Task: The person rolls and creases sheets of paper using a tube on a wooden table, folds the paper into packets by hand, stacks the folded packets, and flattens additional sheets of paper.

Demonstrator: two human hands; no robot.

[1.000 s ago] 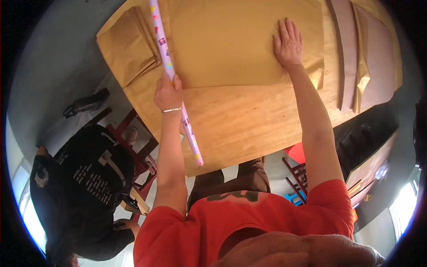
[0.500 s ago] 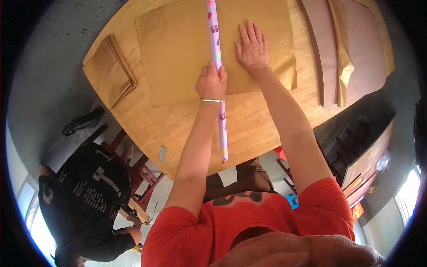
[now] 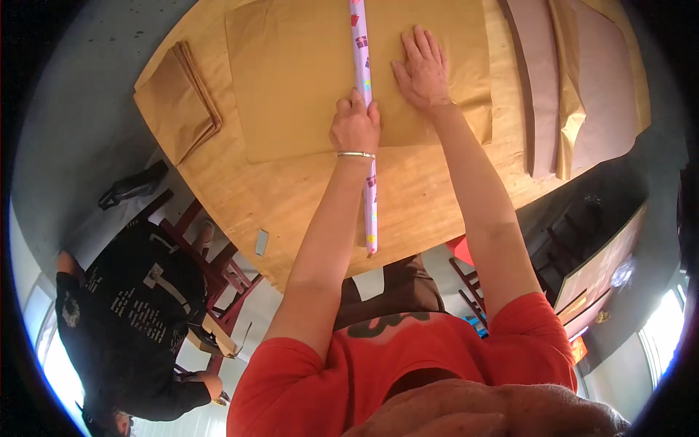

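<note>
My left hand (image 3: 355,127) is closed round a long, thin lilac roll (image 3: 370,197) printed with small gift boxes. The roll lies lengthwise over a large sheet of gold-brown paper (image 3: 291,80); its near end reaches over the bare wood towards me, and its far end runs out of view at the top. To the right of the roll, my right hand (image 3: 424,73) rests flat on the sheet with its fingers stretched out. It holds nothing.
Folded brown paper (image 3: 178,105) lies at the left of the wooden table (image 3: 291,204). Brownish-pink sheets with a gold strip (image 3: 570,95) lie at the right. A small grey piece (image 3: 261,242) sits near the front edge. A person in black (image 3: 138,313) is at the lower left.
My left hand and the roll have shifted slightly to the right and away from me. My right hand also sits a little further right and forward, still flat. The view has tilted slightly.
</note>
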